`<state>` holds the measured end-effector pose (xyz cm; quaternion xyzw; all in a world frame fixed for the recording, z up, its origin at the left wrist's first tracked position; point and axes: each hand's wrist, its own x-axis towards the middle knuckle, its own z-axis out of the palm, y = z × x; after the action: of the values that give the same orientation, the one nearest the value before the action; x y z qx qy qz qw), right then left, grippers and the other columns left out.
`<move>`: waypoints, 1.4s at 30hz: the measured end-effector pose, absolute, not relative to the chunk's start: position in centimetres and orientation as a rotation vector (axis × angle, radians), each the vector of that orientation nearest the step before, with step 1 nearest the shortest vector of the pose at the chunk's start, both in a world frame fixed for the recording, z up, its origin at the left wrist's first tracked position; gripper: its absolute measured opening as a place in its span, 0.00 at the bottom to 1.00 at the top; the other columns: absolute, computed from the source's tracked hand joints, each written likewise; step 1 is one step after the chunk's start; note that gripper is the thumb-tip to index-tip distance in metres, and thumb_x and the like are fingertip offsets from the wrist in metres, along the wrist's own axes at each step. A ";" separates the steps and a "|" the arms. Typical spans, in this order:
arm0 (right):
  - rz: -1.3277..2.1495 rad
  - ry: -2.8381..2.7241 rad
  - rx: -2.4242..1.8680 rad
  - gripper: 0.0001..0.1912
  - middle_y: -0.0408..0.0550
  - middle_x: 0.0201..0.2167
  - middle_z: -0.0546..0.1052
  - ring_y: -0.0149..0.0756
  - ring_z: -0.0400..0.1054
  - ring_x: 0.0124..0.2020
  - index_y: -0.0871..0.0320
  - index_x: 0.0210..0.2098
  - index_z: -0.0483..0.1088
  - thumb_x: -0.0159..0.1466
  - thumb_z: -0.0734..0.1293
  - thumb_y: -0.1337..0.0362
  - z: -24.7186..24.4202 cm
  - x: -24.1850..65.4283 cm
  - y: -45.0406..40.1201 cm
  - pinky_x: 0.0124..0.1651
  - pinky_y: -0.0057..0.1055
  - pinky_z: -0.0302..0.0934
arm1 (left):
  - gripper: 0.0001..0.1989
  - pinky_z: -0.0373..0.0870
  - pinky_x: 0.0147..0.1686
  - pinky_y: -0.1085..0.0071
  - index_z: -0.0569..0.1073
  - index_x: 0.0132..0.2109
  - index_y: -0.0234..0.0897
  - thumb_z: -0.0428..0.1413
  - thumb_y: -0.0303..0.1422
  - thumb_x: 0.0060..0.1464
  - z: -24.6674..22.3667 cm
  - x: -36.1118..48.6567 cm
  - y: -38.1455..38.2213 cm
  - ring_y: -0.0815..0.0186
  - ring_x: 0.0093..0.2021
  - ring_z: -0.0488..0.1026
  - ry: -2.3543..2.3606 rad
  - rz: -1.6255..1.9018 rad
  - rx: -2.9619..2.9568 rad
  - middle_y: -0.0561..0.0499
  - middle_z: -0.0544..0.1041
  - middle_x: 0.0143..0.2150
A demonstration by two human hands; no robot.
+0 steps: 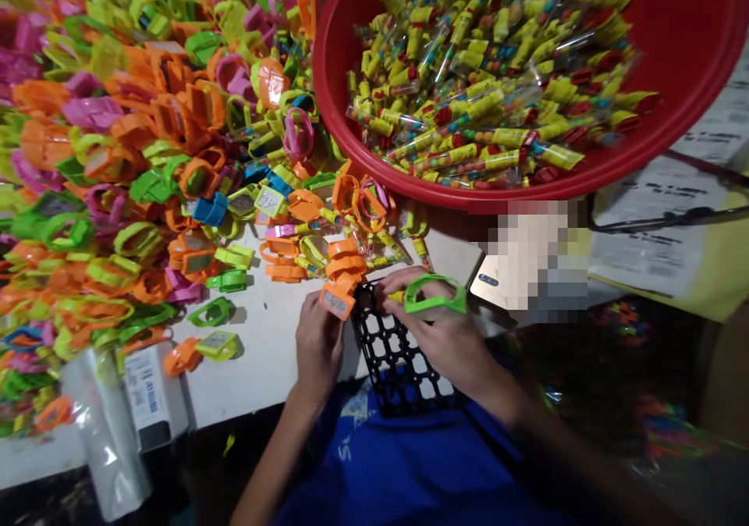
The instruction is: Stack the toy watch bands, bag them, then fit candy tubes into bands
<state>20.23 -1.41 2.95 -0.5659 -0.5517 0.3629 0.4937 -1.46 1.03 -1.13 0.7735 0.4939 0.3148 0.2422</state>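
My left hand is closed on an orange toy watch with a pale printed face, at the top left corner of a black plastic grid tray. Against my body in its blue top, the tray lies tilted at the table edge. My right hand reaches over the tray's right side, fingers bent and closed. A bright green toy watch rests over the back of its fingers. Something small and yellow shows between the fingertips, perhaps the end of a candy tube. The fingertips themselves are partly hidden.
A big heap of toy watches covers the left. Behind my hands stands a red basin of candy tubes. A phone lies right, near printed yellow packaging. A white box and clear plastic sleeve sit front left.
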 end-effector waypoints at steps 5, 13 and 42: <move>0.538 -1.603 -1.443 0.16 0.50 0.44 0.84 0.43 0.80 0.47 0.55 0.48 0.76 0.67 0.65 0.78 1.4 19.1 -0.7 0.53 0.41 0.76 | 0.13 0.77 0.49 0.65 0.77 0.58 0.40 0.57 0.30 0.69 -0.7 -1.5 1.3 0.57 0.51 0.79 1.276 0.840 2.158 0.43 0.80 0.50; 0.284 -1.863 -1.506 0.12 0.56 0.39 0.81 0.49 0.76 0.42 0.58 0.45 0.71 0.67 0.63 0.77 2.2 19.3 -0.3 0.49 0.47 0.74 | 0.10 0.77 0.46 0.67 0.78 0.54 0.39 0.58 0.31 0.68 -0.3 -0.9 1.0 0.57 0.48 0.79 1.307 0.872 2.101 0.44 0.81 0.45; 0.022 -1.591 -1.825 0.28 0.57 0.73 0.59 0.62 0.53 0.75 0.48 0.72 0.63 0.74 0.62 0.64 -0.8 34.4 -4.6 0.74 0.64 0.52 | 0.26 0.80 0.57 0.62 0.78 0.57 0.38 0.67 0.49 0.59 -2.8 -2.6 0.1 0.54 0.53 0.83 1.739 0.723 1.552 0.41 0.84 0.54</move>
<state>34.40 -4.59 -0.81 -0.7052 -0.6151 0.0084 0.3525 -2.61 0.08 -2.84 0.5971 0.6694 0.2781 0.3435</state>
